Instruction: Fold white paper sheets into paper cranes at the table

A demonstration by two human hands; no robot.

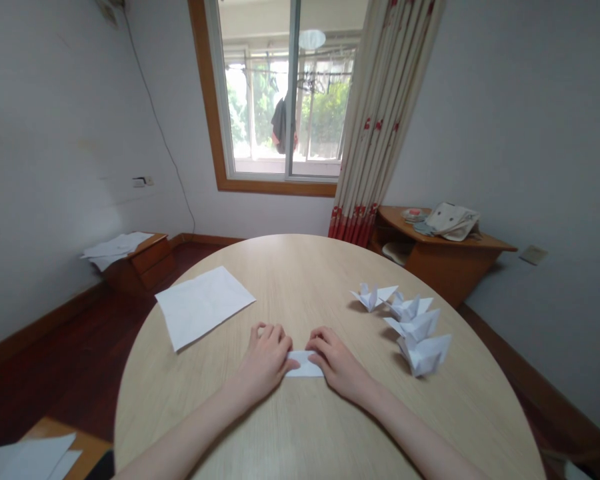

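A small folded strip of white paper (304, 365) lies flat on the round wooden table (300, 427), between my two hands. My left hand (269, 353) grips its left end, thumb on top and fingers curled at the far edge. At the right end my right hand (337, 360) holds it the same way, its thumb pressed on the paper. Both hands rest on the table, and their fingers cover the strip's ends.
Several folded paper cranes (425, 350) stand in a row on the table's right side. White paper sheets (205, 307) lie at the left. Beyond the table are a low drawer cabinet (147, 260), a corner desk (440, 260) and a curtained window.
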